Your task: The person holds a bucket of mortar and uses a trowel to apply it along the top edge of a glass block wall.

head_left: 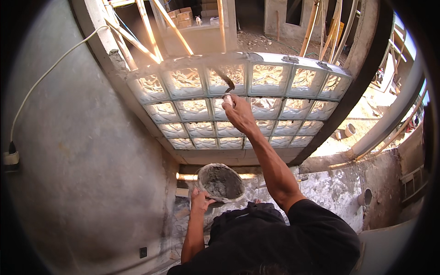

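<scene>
My right hand point(239, 113) is stretched forward, its fingers wrapped around the handle of a trowel point(228, 81). The trowel's curved neck rises from the handle, and its blade, hard to make out in the glare, is in front of the upper row of a glass block wall point(269, 81). Low and to the left, my left hand point(200, 201) grips the rim of a bucket point(229, 200) in front of my body. Grey wet mortar point(219, 179) lies inside it. Smears of mortar show along the top edge of the blocks.
A smooth grey wall point(91, 114) stands at my left, with a white cable point(50, 66) hanging across it. Bamboo poles point(172, 27) lean beyond the blocks. A dark upright column point(339, 105) borders them on the right. A pipe end point(365, 197) sticks up at lower right.
</scene>
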Action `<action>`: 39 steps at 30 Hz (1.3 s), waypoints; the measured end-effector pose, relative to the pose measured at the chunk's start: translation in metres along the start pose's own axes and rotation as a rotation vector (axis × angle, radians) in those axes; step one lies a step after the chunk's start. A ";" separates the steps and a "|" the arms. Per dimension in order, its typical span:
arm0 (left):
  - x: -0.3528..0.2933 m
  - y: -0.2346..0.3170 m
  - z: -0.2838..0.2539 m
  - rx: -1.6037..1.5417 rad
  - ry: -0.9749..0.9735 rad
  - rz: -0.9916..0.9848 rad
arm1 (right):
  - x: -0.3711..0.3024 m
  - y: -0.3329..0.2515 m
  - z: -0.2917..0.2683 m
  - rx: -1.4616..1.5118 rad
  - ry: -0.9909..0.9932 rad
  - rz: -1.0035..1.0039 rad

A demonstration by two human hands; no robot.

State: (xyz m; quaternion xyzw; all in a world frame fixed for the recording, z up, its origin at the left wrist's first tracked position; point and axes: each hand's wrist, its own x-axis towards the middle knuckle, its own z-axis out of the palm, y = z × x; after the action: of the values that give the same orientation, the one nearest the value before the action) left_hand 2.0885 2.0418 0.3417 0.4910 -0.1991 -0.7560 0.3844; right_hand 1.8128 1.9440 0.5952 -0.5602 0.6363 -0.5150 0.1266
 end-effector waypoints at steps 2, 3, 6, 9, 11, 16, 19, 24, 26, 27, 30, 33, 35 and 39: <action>-0.006 0.003 0.002 -0.014 -0.015 0.018 | -0.012 -0.010 0.002 0.327 -0.120 0.154; -0.007 0.008 0.003 -0.019 -0.037 0.035 | -0.019 -0.011 0.004 0.651 -0.232 0.314; -0.017 0.022 0.010 -0.025 -0.058 0.066 | -0.056 -0.002 -0.008 0.772 -0.349 0.452; -0.022 0.031 -0.009 0.019 -0.034 0.124 | -0.098 0.013 -0.019 0.554 -0.554 0.401; -0.014 0.036 -0.009 0.079 -0.033 0.145 | -0.118 0.028 -0.041 0.136 -0.653 0.246; -0.032 0.071 0.015 0.278 -0.083 0.221 | -0.168 0.064 -0.041 -0.489 -0.664 -0.053; -0.031 0.080 0.008 0.247 -0.122 0.297 | -0.178 0.063 -0.006 -0.630 -0.759 0.022; -0.031 0.087 0.015 0.519 -0.147 0.500 | -0.193 0.085 0.060 -0.697 -0.664 -0.001; -0.041 0.100 0.013 0.743 -0.176 0.582 | -0.191 0.098 0.066 -0.634 -0.839 -0.144; -0.046 0.104 0.016 0.756 -0.179 0.582 | -0.190 0.105 0.066 -0.574 -1.017 -0.298; -0.062 0.107 0.022 0.774 -0.243 0.611 | -0.209 0.106 0.064 -0.156 -1.047 0.023; -0.055 0.111 0.003 0.541 -0.247 0.385 | -0.231 0.068 0.060 0.369 -1.179 0.652; -0.054 0.113 -0.004 0.516 -0.234 0.453 | -0.225 0.066 0.052 0.569 -1.147 0.695; -0.064 0.126 -0.003 0.179 -0.288 0.408 | -0.198 0.069 0.029 0.643 -1.153 0.621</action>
State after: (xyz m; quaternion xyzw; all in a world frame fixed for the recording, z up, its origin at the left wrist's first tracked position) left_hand 2.1543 2.0133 0.4637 0.3600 -0.4128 -0.7042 0.4518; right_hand 1.8612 2.0855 0.4448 -0.4712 0.4154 -0.2396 0.7402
